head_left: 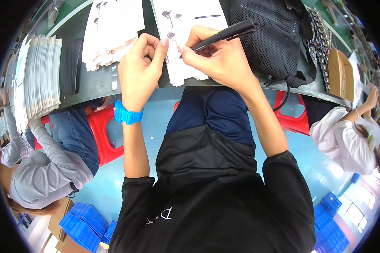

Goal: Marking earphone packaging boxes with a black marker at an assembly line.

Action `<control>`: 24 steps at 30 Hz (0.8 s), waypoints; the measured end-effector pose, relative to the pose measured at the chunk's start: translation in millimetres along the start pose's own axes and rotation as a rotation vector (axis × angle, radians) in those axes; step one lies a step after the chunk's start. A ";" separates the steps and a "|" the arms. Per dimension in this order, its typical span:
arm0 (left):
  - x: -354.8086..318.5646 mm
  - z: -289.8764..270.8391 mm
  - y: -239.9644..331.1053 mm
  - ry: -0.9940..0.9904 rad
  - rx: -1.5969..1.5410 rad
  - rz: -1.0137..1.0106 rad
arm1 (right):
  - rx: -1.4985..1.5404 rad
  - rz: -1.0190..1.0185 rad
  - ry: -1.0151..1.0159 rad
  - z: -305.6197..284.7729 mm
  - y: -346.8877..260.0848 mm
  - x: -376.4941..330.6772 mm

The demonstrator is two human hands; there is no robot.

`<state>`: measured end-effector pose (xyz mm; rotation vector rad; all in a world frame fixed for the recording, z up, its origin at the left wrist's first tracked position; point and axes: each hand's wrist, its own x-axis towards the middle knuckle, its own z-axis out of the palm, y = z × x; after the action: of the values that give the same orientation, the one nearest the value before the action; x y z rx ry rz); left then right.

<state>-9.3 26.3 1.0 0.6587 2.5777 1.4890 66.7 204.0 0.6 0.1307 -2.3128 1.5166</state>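
In front of me on the table lies a flat white printed carton sheet (pixel 185 71), with black pictures of round parts on it. My right hand (pixel 223 63) grips a black pen (pixel 232 32), which slants down to the left with its tip at the carton. At the carton's left edge is my left hand (pixel 141 69), a blue watch (pixel 127 114) on its wrist. Its fingers are curled and thumb and forefinger are close together; whatever they may hold is hidden. Left of it lies a stack of similar white cartons (pixel 109 33).
A black mesh bag (pixel 264 46) sits close to my right hand, its strap hanging over the table edge. Farther right are many small metal parts (pixel 319 40) and a brown cardboard box (pixel 341 76). A tall row of folded cartons (pixel 40 76) stands left. People sit at both sides.
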 end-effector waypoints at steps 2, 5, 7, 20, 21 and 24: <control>-0.7 0.2 0.3 -0.003 -0.004 -0.010 | 0.008 -0.009 0.012 1.2 1.2 -1.4; -1.5 0.7 -1.2 -0.002 0.014 -0.001 | 0.036 0.004 0.024 1.0 -0.7 -2.7; -2.3 1.3 -1.8 -0.005 0.016 -0.011 | 0.057 0.027 0.023 1.0 -0.3 -3.5; 1.2 3.8 10.2 0.034 0.354 0.146 | 0.477 0.040 0.164 -0.4 -8.2 9.4; -0.8 4.9 12.9 0.028 0.401 0.144 | 0.501 0.055 0.186 -0.9 -10.7 8.8; -2.9 7.8 11.2 0.030 0.382 0.165 | 0.381 -0.020 0.263 -3.4 -20.7 4.6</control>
<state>-0.8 36.2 6.0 0.9134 2.9228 1.0511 69.0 199.1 21.4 0.0480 -1.8004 1.8276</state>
